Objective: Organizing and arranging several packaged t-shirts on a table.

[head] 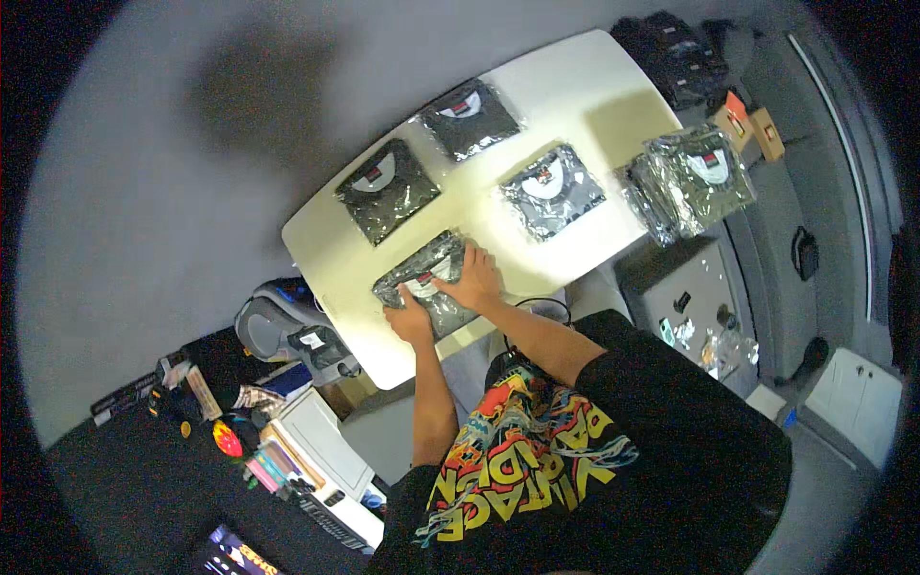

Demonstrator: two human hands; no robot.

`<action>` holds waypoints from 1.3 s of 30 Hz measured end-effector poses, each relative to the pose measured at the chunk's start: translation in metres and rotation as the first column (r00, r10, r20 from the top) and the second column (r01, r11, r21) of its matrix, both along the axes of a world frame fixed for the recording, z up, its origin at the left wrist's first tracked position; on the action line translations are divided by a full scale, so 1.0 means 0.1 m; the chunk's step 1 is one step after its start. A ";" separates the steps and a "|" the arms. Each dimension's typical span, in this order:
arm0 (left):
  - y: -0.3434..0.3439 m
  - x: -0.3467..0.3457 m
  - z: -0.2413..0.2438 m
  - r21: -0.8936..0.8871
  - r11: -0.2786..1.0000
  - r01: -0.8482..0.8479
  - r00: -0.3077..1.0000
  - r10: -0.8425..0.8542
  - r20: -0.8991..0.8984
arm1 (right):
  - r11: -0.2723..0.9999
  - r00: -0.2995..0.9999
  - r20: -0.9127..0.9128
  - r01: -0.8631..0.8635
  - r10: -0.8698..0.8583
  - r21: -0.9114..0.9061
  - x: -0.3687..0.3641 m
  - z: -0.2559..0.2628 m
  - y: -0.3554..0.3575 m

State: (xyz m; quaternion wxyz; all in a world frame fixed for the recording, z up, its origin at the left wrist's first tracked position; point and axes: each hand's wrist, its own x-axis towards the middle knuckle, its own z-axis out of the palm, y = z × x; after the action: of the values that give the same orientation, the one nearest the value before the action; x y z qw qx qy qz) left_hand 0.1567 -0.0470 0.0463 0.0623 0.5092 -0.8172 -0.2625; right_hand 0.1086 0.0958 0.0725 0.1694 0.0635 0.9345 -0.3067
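Observation:
A folded dark shirt in a clear plastic bag lies at the near edge of the white table. My left hand grips its left side, thumb on top near the pale collar area. My right hand holds the opposite side, its thumb also over the collar. Beyond it are more bagged shirts: a dark one at the left, another dark one at the far edge, and a grey one to the right. Each shows a pale neck opening with a small red label.
A pile of bagged shirts overhangs the table's right edge. Small cardboard boxes and dark bundles sit on the grey sofa beyond. A low table holds small items. At left stand a grey rounded appliance and a white cabinet.

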 end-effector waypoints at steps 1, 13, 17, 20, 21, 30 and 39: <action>0.00 0.02 -0.02 0.005 1.000 0.016 1.000 -0.016 0.004 | 1.000 1.000 -0.010 -0.008 0.008 -0.001 0.01 0.01 0.01; -0.33 -0.05 0.17 0.418 0.908 0.034 0.999 -0.038 0.001 | 0.999 1.000 0.005 0.025 -0.025 0.035 -0.27 -0.02 0.30; -0.39 0.14 0.22 0.014 0.999 0.034 0.992 -0.032 -0.122 | 0.973 0.923 -0.367 -0.180 0.116 -0.144 -0.72 0.79 1.80; -0.23 0.02 0.59 -0.083 0.994 0.077 0.963 -0.096 -0.250 | 0.979 0.849 -0.492 0.141 -0.195 -0.145 -0.96 1.97 3.13; -0.15 -0.06 0.67 -0.131 0.984 0.117 0.929 -0.155 -0.335 | 0.960 0.763 -0.599 0.279 -0.242 -0.032 -0.99 2.02 3.64; 1.86 -1.00 0.59 0.051 0.899 0.434 0.835 -0.380 -0.398 | 0.909 0.916 -0.274 0.356 -0.293 0.218 -1.22 1.49 5.90; 3.08 -1.08 -0.02 0.041 0.887 0.459 0.883 -0.451 -0.131 | 0.967 0.944 -0.211 0.255 -0.253 -0.019 -1.21 0.82 6.77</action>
State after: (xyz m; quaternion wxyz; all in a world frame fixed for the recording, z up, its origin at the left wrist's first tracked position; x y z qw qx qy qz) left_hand 0.0485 0.2610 0.0443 0.0290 0.2887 -0.8989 -0.3284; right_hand -0.0125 0.7731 0.1540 0.0277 0.1512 0.9325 -0.3268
